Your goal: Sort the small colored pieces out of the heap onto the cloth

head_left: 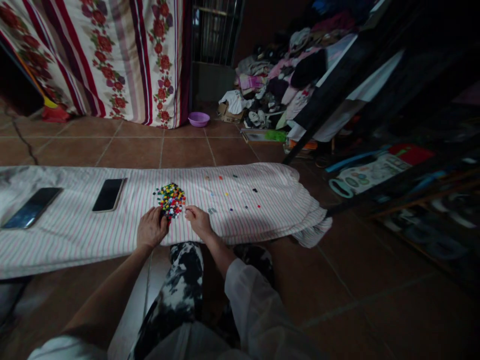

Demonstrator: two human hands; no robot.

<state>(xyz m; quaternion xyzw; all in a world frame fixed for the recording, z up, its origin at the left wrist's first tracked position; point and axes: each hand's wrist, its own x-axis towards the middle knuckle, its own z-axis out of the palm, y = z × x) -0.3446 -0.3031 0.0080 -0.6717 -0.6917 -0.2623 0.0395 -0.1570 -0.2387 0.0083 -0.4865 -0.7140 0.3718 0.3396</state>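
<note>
A pile of small coloured pieces (172,196), yellow, red, green, white and black, lies on a striped cloth (127,225). At the pile's near left edge rests my left hand (152,227), open, its fingers lying on the cloth and touching the nearest pieces. My right hand (198,220) is beside the pile's right edge, thumb and fingers pinched together; what is between them is too small to make out. Further right, pieces lie apart in small spots, among them a black cluster (255,190), a red piece (258,206) and a grey cluster (212,211).
Two phones lie on the left of the cloth, a dark one (32,207) and a light-edged one (108,195). Beyond are a purple basin (198,119), a floral curtain (131,60) and a heap of clothes (277,80). A dark slanting post (318,117) stands at the right.
</note>
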